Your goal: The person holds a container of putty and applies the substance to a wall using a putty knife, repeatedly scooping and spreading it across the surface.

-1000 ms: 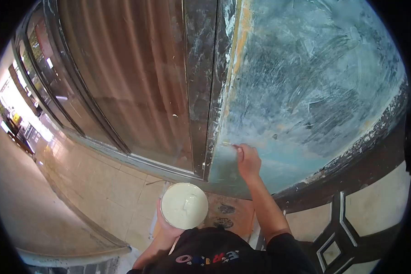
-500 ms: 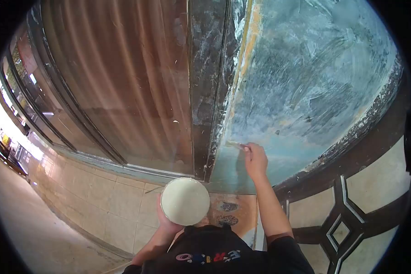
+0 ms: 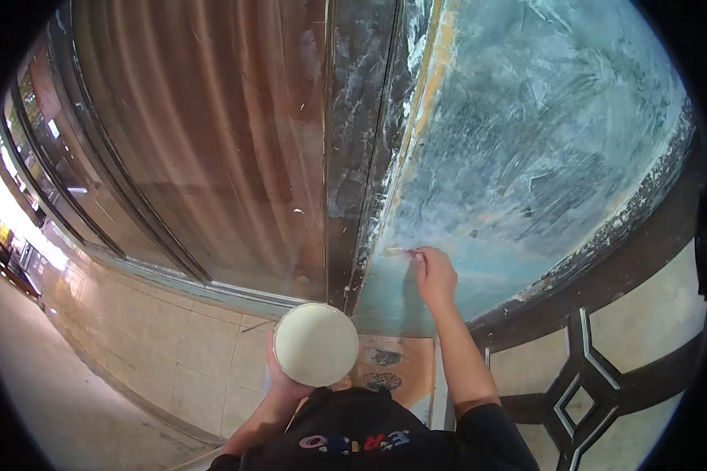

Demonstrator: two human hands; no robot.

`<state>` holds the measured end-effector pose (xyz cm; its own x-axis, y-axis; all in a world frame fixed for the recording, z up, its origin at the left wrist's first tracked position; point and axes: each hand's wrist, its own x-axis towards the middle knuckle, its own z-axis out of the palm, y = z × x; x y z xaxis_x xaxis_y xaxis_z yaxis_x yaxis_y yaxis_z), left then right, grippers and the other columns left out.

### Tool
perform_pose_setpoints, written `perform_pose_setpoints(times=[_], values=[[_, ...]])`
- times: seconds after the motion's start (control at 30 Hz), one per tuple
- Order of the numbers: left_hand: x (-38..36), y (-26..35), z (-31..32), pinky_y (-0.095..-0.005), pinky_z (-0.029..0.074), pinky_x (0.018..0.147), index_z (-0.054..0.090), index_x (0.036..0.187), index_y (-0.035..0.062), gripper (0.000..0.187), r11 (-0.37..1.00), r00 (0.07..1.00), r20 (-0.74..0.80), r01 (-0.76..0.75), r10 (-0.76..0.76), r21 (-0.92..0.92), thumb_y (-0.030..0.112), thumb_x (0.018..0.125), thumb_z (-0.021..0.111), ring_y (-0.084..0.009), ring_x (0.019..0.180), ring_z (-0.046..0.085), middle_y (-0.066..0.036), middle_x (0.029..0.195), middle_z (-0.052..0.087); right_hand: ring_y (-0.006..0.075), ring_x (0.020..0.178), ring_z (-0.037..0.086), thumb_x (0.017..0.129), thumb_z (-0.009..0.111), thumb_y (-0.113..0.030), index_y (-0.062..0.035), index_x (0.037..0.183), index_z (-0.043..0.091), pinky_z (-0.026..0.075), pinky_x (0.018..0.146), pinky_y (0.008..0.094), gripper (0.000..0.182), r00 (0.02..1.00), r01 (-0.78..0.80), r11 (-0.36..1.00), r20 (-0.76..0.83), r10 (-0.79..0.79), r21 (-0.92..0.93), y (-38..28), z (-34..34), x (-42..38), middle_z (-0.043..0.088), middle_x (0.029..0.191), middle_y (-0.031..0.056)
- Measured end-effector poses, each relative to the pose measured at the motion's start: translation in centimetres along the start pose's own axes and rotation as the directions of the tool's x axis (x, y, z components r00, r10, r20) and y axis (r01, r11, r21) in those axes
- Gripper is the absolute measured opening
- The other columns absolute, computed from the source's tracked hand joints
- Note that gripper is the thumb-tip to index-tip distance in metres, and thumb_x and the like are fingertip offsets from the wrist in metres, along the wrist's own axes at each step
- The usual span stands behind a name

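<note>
My left hand [image 3: 284, 379] is wrapped round the side of a round tub [image 3: 316, 345], whose pale cream top faces up at me. In my right hand [image 3: 437, 276] the fingers pinch the handle of a small paintbrush [image 3: 397, 251]. Its pale tip points left, right at the wall's lower left part. The wall [image 3: 518, 157] is patchy blue-green with white and grey smears, and a smoother light turquoise band runs along its bottom. Left of the tip stands a dark, paint-flecked frame [image 3: 352, 188].
Glass with a brown curtain [image 3: 212, 149] behind it fills the left. Beige floor tiles [image 3: 188, 361] lie below. A mat with dark footprints [image 3: 383, 381] is near my body. On the right is a dark patterned panel [image 3: 589, 385] with pale insets.
My right hand and the brush have shifted slightly left and a little down along the wall. My left hand still holds the tub in nearly the same place.
</note>
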<state>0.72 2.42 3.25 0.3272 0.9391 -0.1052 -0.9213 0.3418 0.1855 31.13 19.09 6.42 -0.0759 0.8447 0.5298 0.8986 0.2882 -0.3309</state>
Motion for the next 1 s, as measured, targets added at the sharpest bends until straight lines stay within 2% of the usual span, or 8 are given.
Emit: perform_pose_setpoints(times=[0.07,0.1,0.13,0.23,0.33,0.47,0.57,1.0], values=[[0.0,-0.5,0.2,-0.0583,0.039,0.112,0.039,0.155,0.0174,0.084,0.999,1.000,0.016,-0.019,0.019,-0.027,0.075,0.097,0.019,-0.0375,0.138,0.048,-0.011,0.153,0.048,0.0343,0.091,0.064,0.101,0.058,-0.024,-0.0098,0.109,0.066,0.053,0.074,0.0427,0.018,0.968,-0.093,0.989,-0.224,0.117,0.116,0.2,-1.2,0.3,0.068,0.099,0.0098],[0.0,-0.6,0.6,-0.0591,0.039,0.112,0.040,0.155,0.0177,0.085,0.984,0.997,-0.049,-0.057,0.066,0.169,0.076,0.097,0.018,-0.0373,0.139,0.048,-0.010,0.153,0.048,0.0304,0.085,0.066,0.101,0.059,-0.023,-0.0056,0.111,0.064,0.053,0.073,0.0393,0.021,0.950,-0.086,0.973,-0.277,0.145,0.215,0.0,-2.1,0.7,0.068,0.096,0.0116],[0.0,-0.7,1.0,-0.0598,0.038,0.113,0.040,0.154,0.0180,0.086,0.929,0.987,-0.103,-0.077,0.122,0.361,0.077,0.096,0.017,-0.0370,0.139,0.047,-0.010,0.152,0.048,0.0304,0.085,0.066,0.101,0.059,-0.023,-0.0056,0.111,0.064,0.053,0.073,0.0393,0.021,0.952,-0.086,0.972,-0.268,0.145,0.218,-0.3,-3.0,0.9,0.068,0.096,0.0116],[0.8,-1.4,1.5,-0.0590,0.037,0.114,0.039,0.155,0.0165,0.087,0.967,0.986,-0.113,-0.090,0.119,0.238,0.076,0.096,0.017,-0.0374,0.141,0.045,-0.011,0.154,0.047,0.0124,0.079,0.065,0.097,0.064,-0.012,-0.0029,0.114,0.060,0.052,0.070,0.0280,0.020,0.991,-0.082,0.821,-0.042,0.128,0.564,-2.4,-6.6,2.1,0.071,0.095,0.0081],[1.6,-1.8,2.2,-0.0589,0.035,0.116,0.037,0.156,0.0149,0.086,0.997,0.997,0.040,-0.063,0.065,-0.048,0.074,0.097,0.017,-0.0380,0.142,0.044,-0.012,0.155,0.045,0.0227,0.072,0.065,0.093,0.066,-0.014,-0.0069,0.114,0.062,0.052,0.069,0.0330,0.022,0.970,-0.097,0.813,0.238,-0.053,0.574,-6.0,-10.5,3.2,0.070,0.087,0.0119],[2.3,-2.7,3.2,-0.0595,0.035,0.116,0.037,0.157,0.0147,0.084,0.994,0.996,0.001,-0.085,0.085,0.068,0.072,0.098,0.019,-0.0386,0.142,0.043,-0.013,0.156,0.044,0.0316,0.084,0.072,0.086,0.066,-0.020,-0.0122,0.118,0.062,0.055,0.073,0.0398,0.033,0.754,0.061,0.889,0.562,-0.339,0.454,-10.0,-12.9,4.7,0.074,0.093,0.0124],[2.7,-3.2,3.6,-0.0579,0.032,0.118,0.037,0.156,0.0141,0.084,0.989,0.996,0.074,-0.036,0.047,-0.142,0.072,0.098,0.021,-0.0379,0.143,0.042,-0.013,0.157,0.043,0.0356,0.090,0.071,0.085,0.065,-0.027,-0.0129,0.115,0.061,0.055,0.076,0.0450,0.034,0.708,0.142,0.870,0.566,-0.423,0.473,-11.0,-11.2,4.6,0.075,0.096,0.0119],[3.3,-6.2,4.2,-0.0588,0.028,0.120,0.036,0.158,0.0171,0.081,0.988,0.996,-0.082,-0.025,0.038,0.152,0.072,0.099,0.027,-0.0371,0.146,0.039,-0.010,0.160,0.040,0.0319,0.091,0.072,0.086,0.063,-0.028,-0.0124,0.116,0.063,0.055,0.078,0.0425,0.033,0.626,0.179,0.916,0.676,-0.388,0.359,-10.9,-10.9,4.5,0.076,0.098,0.0074]])
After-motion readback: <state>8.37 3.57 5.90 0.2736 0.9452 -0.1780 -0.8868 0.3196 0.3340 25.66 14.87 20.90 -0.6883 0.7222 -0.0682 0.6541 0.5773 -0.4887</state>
